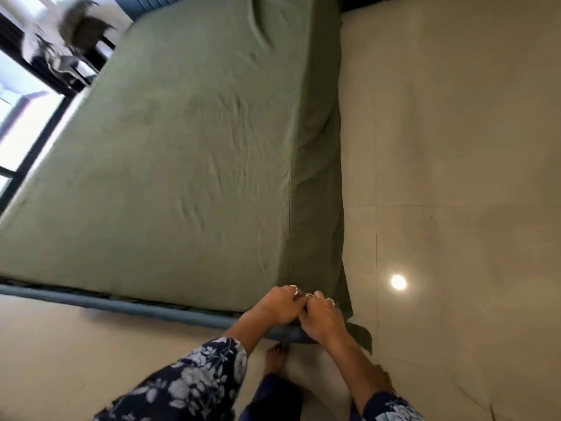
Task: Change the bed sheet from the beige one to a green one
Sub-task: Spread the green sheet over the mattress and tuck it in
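Observation:
A green bed sheet (188, 153) covers the whole mattress, with light wrinkles across the top. Its side hangs down along the right edge toward the floor. At the near right corner of the bed my left hand (279, 305) and my right hand (321, 317) sit close together, fingers closed on the sheet's corner fabric. A loose flap of green sheet (361, 332) trails onto the floor just right of my right hand. No beige sheet is in sight.
A blue bed frame rail (121, 305) runs along the near edge of the mattress. Beige tiled floor (455, 147) spreads to the right and in front. A dark table with blurred objects (76, 41) stands by the window at far left. My bare foot (276, 357) is beneath my hands.

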